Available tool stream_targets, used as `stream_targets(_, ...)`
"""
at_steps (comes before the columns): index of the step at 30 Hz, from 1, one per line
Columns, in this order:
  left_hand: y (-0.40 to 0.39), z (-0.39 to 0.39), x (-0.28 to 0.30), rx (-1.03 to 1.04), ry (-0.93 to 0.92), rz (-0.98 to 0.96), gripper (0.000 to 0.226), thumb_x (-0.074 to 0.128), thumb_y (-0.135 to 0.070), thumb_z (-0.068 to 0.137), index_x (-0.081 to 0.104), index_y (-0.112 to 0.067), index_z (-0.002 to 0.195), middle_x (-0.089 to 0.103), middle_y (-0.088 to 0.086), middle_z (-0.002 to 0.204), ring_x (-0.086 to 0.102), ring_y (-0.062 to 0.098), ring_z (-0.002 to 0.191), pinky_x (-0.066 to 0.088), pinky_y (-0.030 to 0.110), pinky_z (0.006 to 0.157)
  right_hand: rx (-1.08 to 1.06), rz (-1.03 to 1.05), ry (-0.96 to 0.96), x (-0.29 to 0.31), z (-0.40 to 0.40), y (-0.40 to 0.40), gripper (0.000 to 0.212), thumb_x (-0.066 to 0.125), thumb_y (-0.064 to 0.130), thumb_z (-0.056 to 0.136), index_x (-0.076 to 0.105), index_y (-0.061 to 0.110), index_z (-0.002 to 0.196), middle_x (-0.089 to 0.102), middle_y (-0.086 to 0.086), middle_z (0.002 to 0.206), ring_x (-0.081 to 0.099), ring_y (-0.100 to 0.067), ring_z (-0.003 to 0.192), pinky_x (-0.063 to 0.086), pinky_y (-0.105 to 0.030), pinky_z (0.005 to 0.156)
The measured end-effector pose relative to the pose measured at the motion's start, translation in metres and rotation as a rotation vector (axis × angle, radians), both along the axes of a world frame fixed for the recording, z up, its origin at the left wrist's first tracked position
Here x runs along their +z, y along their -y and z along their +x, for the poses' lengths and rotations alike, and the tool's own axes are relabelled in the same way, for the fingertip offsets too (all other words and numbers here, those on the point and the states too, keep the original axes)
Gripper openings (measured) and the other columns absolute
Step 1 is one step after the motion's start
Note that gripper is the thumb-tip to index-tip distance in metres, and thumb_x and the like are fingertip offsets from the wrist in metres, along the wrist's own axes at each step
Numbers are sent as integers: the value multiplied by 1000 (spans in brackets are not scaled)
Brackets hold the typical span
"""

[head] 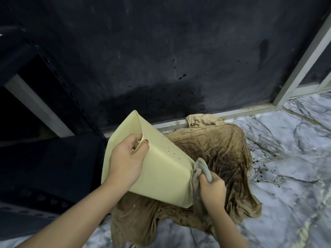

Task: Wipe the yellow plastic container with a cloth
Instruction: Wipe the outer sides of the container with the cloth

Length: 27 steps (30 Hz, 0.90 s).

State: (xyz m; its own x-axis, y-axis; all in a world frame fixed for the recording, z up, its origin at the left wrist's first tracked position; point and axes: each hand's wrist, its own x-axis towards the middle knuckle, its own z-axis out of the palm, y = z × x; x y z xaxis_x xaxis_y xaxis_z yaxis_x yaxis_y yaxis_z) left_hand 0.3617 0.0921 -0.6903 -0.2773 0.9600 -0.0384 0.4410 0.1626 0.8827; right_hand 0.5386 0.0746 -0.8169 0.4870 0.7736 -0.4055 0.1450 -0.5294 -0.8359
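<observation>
a stained brown sheet [220, 154] lies crumpled on the marble floor [290, 140] by a dark wall [161, 51], with black specks on the floor beside it. the pale yellow container [161, 169] is held tilted above the sheet, its side dotted with dark spots. the left hand [125, 161] grips its rim, thumb outside, fingers inside and hidden. the right hand [213, 190] clutches a grey cloth [202, 169], fingers curled round it, against the container's base edge.

Pale yellow plastic container [161, 176], tapered, tipped on its side above the marble floor [286, 203], dark specks on upper wall. Small grey cloth [201, 169], bunched, pressed against its base corner.
</observation>
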Motion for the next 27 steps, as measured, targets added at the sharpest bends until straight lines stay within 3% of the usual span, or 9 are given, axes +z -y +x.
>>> stream_targets(4, -1, -2, -1, -28, -12, 4, 19, 53, -25, 90, 69, -23, 100, 71, 6, 93, 65, 25, 90, 50, 44, 84, 47, -21, 46, 9, -3, -3, 21, 51, 21, 87, 55, 20, 66, 59, -4, 68, 53, -22, 66, 35, -30, 56)
stream_targets(7, -2, -4, -3, -57, -55, 3, 23, 53, -27, 90, 67, -22, 108, 70, 4, 95, 65, 23, 89, 50, 43, 84, 99, 20, 41, 22, -18, -7, 18, 51, 26, 87, 63, 17, 77, 65, -5, 76, 59, -25, 74, 39, -30, 61)
stream_targets(9, -2, -1, -4, -78, -79, 11, 25, 53, -28, 90, 66, -21, 111, 69, 3, 93, 65, 23, 87, 50, 41, 81, 155, 94, 57, 38, -31, -10, 22, 49, 28, 88, 65, 16, 79, 65, -3, 74, 60, -22, 70, 39, -29, 56)
stream_targets(12, -3, 0, -6, -99, -96, 20, 24, 54, -29, 89, 66, -20, 108, 67, 3, 85, 61, 20, 73, 47, 33, 70, 240, 269, 58, 68, -50, -14, 23, 49, 25, 90, 61, 16, 72, 63, -3, 73, 56, -16, 66, 38, -26, 53)
stream_targets(16, -3, 0, -7, -127, -102, 27, 22, 55, -26, 88, 67, -20, 106, 58, -3, 69, 50, 2, 57, 39, 15, 59, 294, 423, 0, 85, -59, -11, 32, 52, 21, 89, 46, 31, 60, 54, 2, 71, 48, -11, 63, 36, -24, 59)
stream_targets(22, -2, 0, -7, -120, -82, 11, 23, 56, -27, 87, 66, -20, 107, 52, -7, 65, 46, 2, 52, 36, 14, 52, 246, 330, -29, 65, -46, -8, 25, 54, 21, 89, 57, 21, 64, 62, -3, 73, 57, -16, 67, 39, -21, 55)
stream_targets(25, -2, -1, -3, -84, -59, -8, 24, 56, -24, 87, 65, -19, 109, 53, -2, 67, 50, 11, 61, 37, 12, 53, 224, 243, -2, 48, -39, -6, 22, 53, 25, 89, 62, 14, 72, 65, -6, 72, 61, -22, 70, 42, -28, 57)
stream_targets(27, -1, -1, 1, -62, -29, -28, 24, 56, -21, 87, 63, -19, 111, 64, 3, 80, 61, 19, 75, 43, 17, 63, 203, 183, 20, 37, -34, -5, 23, 53, 27, 88, 63, 15, 72, 65, -6, 72, 61, -23, 69, 42, -31, 57)
